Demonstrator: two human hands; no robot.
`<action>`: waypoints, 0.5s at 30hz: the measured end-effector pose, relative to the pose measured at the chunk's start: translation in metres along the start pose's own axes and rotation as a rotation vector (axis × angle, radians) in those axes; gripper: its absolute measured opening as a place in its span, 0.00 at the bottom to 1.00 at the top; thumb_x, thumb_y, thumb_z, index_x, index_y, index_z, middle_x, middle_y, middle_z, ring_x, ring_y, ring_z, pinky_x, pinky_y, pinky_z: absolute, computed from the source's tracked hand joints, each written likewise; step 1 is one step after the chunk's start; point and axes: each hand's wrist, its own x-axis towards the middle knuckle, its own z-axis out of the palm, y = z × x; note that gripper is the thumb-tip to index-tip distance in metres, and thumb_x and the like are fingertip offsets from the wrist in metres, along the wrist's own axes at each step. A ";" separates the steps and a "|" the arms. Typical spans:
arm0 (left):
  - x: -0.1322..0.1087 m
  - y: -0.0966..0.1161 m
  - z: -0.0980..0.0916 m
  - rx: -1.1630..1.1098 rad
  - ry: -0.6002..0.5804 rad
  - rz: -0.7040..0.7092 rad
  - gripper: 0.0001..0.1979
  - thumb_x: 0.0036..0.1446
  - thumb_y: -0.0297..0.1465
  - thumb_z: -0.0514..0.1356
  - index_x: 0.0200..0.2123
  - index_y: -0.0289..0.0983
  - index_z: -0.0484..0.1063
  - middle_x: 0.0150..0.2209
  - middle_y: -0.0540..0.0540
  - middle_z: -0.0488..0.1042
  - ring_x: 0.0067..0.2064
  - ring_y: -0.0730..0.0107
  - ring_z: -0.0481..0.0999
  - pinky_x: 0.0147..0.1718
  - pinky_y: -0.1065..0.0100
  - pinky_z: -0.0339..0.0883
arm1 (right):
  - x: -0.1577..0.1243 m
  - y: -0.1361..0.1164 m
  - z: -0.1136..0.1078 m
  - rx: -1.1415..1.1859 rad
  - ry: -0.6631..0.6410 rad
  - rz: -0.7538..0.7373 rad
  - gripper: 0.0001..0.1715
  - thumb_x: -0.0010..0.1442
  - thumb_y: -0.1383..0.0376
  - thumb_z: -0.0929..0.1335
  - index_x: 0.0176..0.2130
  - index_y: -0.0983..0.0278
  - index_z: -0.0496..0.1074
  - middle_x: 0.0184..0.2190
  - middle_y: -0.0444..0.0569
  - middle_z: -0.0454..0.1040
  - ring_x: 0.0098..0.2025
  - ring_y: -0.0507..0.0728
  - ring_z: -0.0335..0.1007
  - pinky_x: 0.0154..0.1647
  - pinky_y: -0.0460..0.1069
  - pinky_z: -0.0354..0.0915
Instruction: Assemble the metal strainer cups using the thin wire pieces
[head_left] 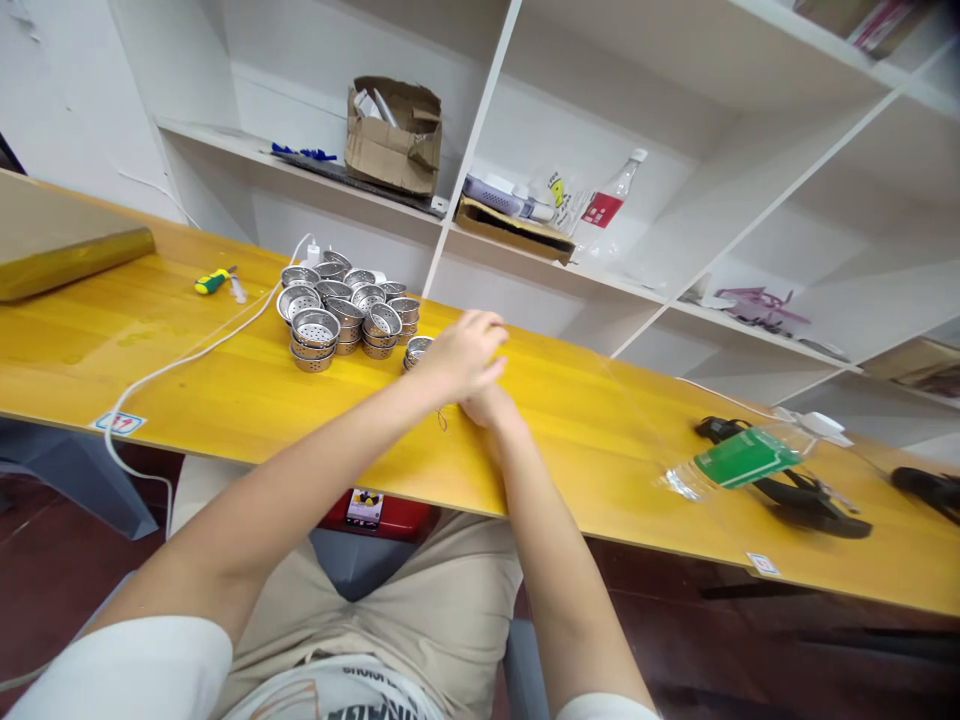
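My left hand (466,352) is raised over the table, its fingers bent and the thumb apart from them. Nothing shows between them. Right below it, my right hand (484,405) rests at the tabletop, its fingers mostly hidden behind the left hand. A short stack of perforated metal cups (418,347) stands just left of my left hand, partly covered by it. A thin reddish loop of string or wire (442,420) lies by my right hand. Farther left, several stacks of the same shiny cups (315,328) are grouped together.
On the yellow table (247,385) lie a green-yellow screwdriver (212,281) and a white cable (191,355). To the right are a green-labelled plastic bottle (746,457) and a black strap-like item (814,505). White shelves behind hold a cardboard box (394,150) and a red-labelled bottle (604,208).
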 end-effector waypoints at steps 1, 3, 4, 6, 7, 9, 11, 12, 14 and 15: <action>0.005 -0.022 -0.006 0.161 0.039 -0.013 0.14 0.64 0.30 0.57 0.51 0.35 0.73 0.60 0.34 0.70 0.64 0.48 0.67 0.64 0.46 0.65 | 0.000 -0.001 0.000 -0.054 0.000 0.003 0.18 0.70 0.66 0.63 0.48 0.73 0.79 0.46 0.65 0.80 0.51 0.65 0.78 0.51 0.53 0.71; 0.004 -0.061 -0.009 0.396 0.116 -0.006 0.15 0.63 0.32 0.59 0.51 0.33 0.72 0.61 0.32 0.68 0.66 0.46 0.64 0.65 0.46 0.62 | -0.001 -0.003 -0.001 -0.164 -0.007 0.017 0.18 0.69 0.66 0.64 0.49 0.73 0.79 0.48 0.68 0.80 0.52 0.67 0.78 0.52 0.55 0.71; 0.000 -0.076 -0.006 0.464 0.138 0.004 0.16 0.63 0.33 0.60 0.51 0.32 0.72 0.61 0.31 0.68 0.66 0.45 0.64 0.66 0.47 0.62 | -0.001 -0.004 -0.002 -0.204 -0.011 0.024 0.18 0.69 0.66 0.64 0.50 0.72 0.79 0.49 0.68 0.80 0.52 0.67 0.79 0.51 0.54 0.71; -0.009 -0.097 0.002 0.524 0.183 -0.004 0.17 0.63 0.33 0.60 0.53 0.32 0.72 0.61 0.31 0.68 0.66 0.45 0.64 0.66 0.47 0.61 | -0.001 -0.005 -0.003 -0.240 -0.013 0.038 0.19 0.69 0.66 0.63 0.50 0.71 0.79 0.49 0.67 0.80 0.51 0.66 0.79 0.50 0.53 0.71; -0.014 -0.103 0.006 0.533 0.200 -0.018 0.18 0.63 0.34 0.60 0.54 0.33 0.72 0.61 0.31 0.68 0.66 0.45 0.64 0.66 0.47 0.61 | -0.001 -0.005 -0.004 -0.246 -0.016 0.044 0.19 0.68 0.67 0.63 0.50 0.71 0.79 0.49 0.67 0.80 0.51 0.66 0.79 0.49 0.53 0.71; -0.020 -0.110 0.013 0.534 0.231 -0.035 0.19 0.64 0.34 0.59 0.57 0.34 0.71 0.62 0.32 0.68 0.65 0.46 0.65 0.65 0.47 0.62 | -0.001 -0.005 -0.005 -0.253 -0.023 0.049 0.18 0.67 0.68 0.63 0.49 0.70 0.79 0.48 0.67 0.80 0.50 0.66 0.79 0.47 0.52 0.71; -0.024 -0.111 0.015 0.534 0.244 -0.043 0.20 0.65 0.34 0.58 0.57 0.34 0.71 0.62 0.33 0.69 0.65 0.47 0.65 0.65 0.49 0.62 | 0.000 -0.005 -0.005 -0.259 -0.033 0.050 0.18 0.67 0.68 0.63 0.48 0.70 0.80 0.47 0.66 0.81 0.50 0.66 0.80 0.46 0.52 0.71; -0.024 -0.112 0.016 0.536 0.240 -0.047 0.20 0.65 0.34 0.57 0.57 0.34 0.71 0.61 0.33 0.69 0.65 0.47 0.65 0.64 0.49 0.62 | 0.001 -0.005 -0.005 -0.260 -0.037 0.049 0.18 0.67 0.68 0.64 0.48 0.70 0.80 0.48 0.66 0.80 0.50 0.66 0.80 0.47 0.52 0.71; -0.026 -0.113 0.016 0.540 0.218 -0.064 0.20 0.64 0.35 0.58 0.57 0.34 0.71 0.61 0.34 0.69 0.64 0.46 0.65 0.64 0.49 0.62 | 0.002 -0.004 -0.004 -0.255 -0.043 0.050 0.18 0.67 0.67 0.63 0.49 0.70 0.79 0.49 0.67 0.80 0.51 0.66 0.79 0.47 0.52 0.70; -0.026 -0.114 0.017 0.541 0.210 -0.076 0.21 0.64 0.35 0.58 0.57 0.34 0.71 0.61 0.34 0.69 0.64 0.46 0.65 0.64 0.49 0.62 | 0.003 -0.004 -0.003 -0.248 -0.043 0.050 0.19 0.68 0.67 0.63 0.50 0.71 0.79 0.49 0.67 0.80 0.52 0.66 0.79 0.48 0.52 0.70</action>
